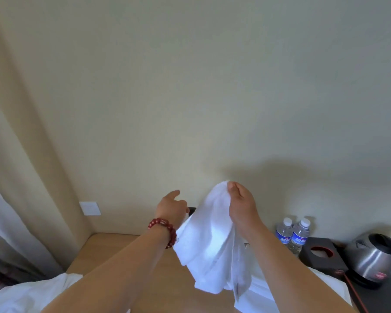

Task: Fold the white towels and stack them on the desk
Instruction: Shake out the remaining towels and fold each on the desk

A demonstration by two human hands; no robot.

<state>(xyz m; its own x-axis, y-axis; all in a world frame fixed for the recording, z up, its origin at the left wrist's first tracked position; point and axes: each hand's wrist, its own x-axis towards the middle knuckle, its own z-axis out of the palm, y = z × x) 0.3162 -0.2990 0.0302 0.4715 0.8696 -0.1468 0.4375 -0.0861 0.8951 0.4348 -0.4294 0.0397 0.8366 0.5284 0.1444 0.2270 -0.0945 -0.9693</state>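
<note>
Holding is observed at the right hand (240, 207): a soft white terry towel (209, 240) is pinched at its top edge between thumb and curled fingers (231, 188), and is hung in the air above the pale wooden bench (113, 247). A lower part of the towel is met by the left hand (172, 208), worn above a red beaded bracelet (164, 230); the forefinger is extended, but whether cloth is actually gripped by the other fingers cannot be told, as they are hidden behind the hand. More white cloth (29, 294) is seen on the bench left of the towel, and further white cloth (264, 297) below it.

Right of the towel, two clear plastic water bottles (292, 233), a dark tissue box (321, 254) and a steel electric kettle (375, 256) are noted.

Judgement: a second top corner should be found by the left hand, so that the edge can be drawn taut and level before the fold is made. The hanging folds should be shaken out first. The kettle side should be avoided when the towel is laid down.
</note>
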